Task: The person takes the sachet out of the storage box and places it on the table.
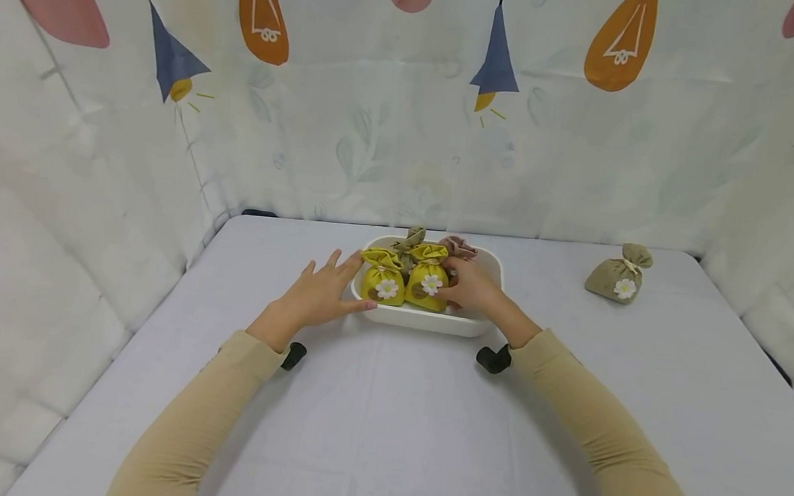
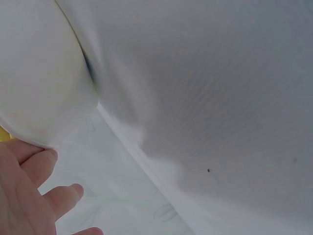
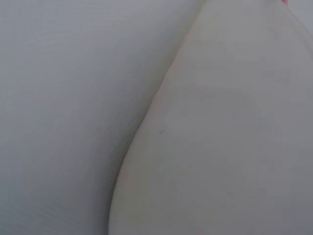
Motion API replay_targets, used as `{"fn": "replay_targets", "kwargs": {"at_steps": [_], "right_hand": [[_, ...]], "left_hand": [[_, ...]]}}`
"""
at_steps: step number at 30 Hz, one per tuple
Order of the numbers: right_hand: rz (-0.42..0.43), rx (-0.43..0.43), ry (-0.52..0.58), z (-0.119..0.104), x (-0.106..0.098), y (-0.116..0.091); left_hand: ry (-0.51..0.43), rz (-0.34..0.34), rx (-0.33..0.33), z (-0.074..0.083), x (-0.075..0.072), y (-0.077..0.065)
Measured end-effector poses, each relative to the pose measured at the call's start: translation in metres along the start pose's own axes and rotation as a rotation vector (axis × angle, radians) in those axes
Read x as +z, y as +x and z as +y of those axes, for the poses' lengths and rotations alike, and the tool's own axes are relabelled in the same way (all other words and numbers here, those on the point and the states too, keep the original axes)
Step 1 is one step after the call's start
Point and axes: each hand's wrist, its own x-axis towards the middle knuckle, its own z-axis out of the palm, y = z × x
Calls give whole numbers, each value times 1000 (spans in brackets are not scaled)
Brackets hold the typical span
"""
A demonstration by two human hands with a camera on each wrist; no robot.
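Note:
A white oval tub (image 1: 426, 321) holds several small drawstring pouches. Two are yellow with a white daisy: the left yellow pouch (image 1: 374, 281) and the right yellow pouch (image 1: 419, 276). Behind them show the tops of an olive pouch (image 1: 414, 238) and a pinkish-brown pouch (image 1: 459, 247). My left hand (image 1: 318, 292) spreads its fingers at the tub's left end, touching the rim; in the left wrist view, fingertips (image 2: 41, 164) lie by the tub wall. My right hand (image 1: 472, 288) reaches over the tub's right side, thumb and fingers around the right yellow pouch's side, partly hiding the pinkish-brown one.
An olive-grey pouch (image 1: 616, 279) with a daisy lies on the white-covered table (image 1: 385, 416) at the far right. Patterned fabric (image 1: 404, 148) hangs behind the table's back edge. In the right wrist view, mostly the tub's outer wall (image 3: 210, 137) shows.

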Motion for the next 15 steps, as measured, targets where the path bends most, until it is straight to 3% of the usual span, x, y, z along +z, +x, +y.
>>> {"fn": "replay_targets", "kwargs": {"at_steps": [15], "right_hand": [[-26,11,118,-2,-9,-7]], "left_hand": [[0,-1,0,1,-1,0]]}}
